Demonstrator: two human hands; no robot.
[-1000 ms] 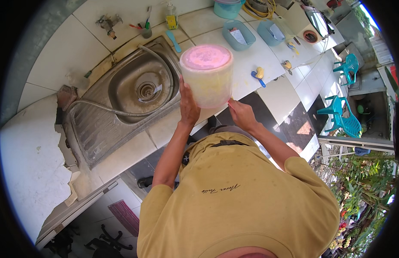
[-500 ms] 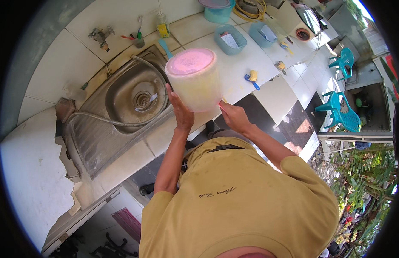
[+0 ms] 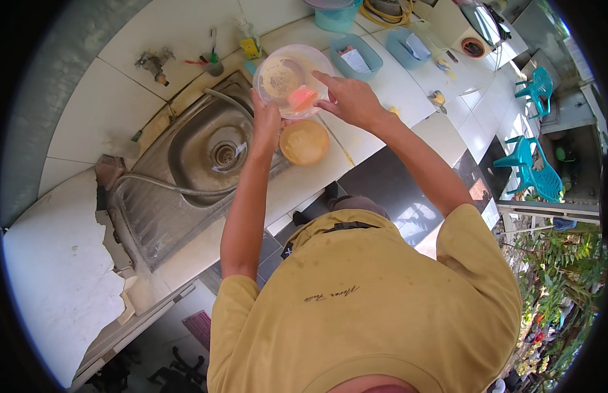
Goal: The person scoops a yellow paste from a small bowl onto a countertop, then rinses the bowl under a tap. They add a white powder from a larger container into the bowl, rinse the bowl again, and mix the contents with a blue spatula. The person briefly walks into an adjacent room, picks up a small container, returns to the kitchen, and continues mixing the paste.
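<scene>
A translucent round plastic tub (image 3: 275, 82) is held tilted in the upper middle of the frame, its mouth turned toward the camera. Its left and lower edge is gripped by the left hand (image 3: 266, 123), which is partly curled around it. The right hand (image 3: 353, 99) is placed at the right side of the mouth, with the index finger stretched and the thumb apart. Near that thumb, a bright pink flat piece (image 3: 302, 98) is seen inside the tub; whether it is gripped cannot be told. Just below the tub, a round orange-yellow dish (image 3: 304, 142) is seen. At centre left, a stainless steel sink (image 3: 184, 160) is set into the white tiled table (image 3: 364, 143). At the upper right, two light-blue plastic baskets (image 3: 368, 73) are placed.
</scene>
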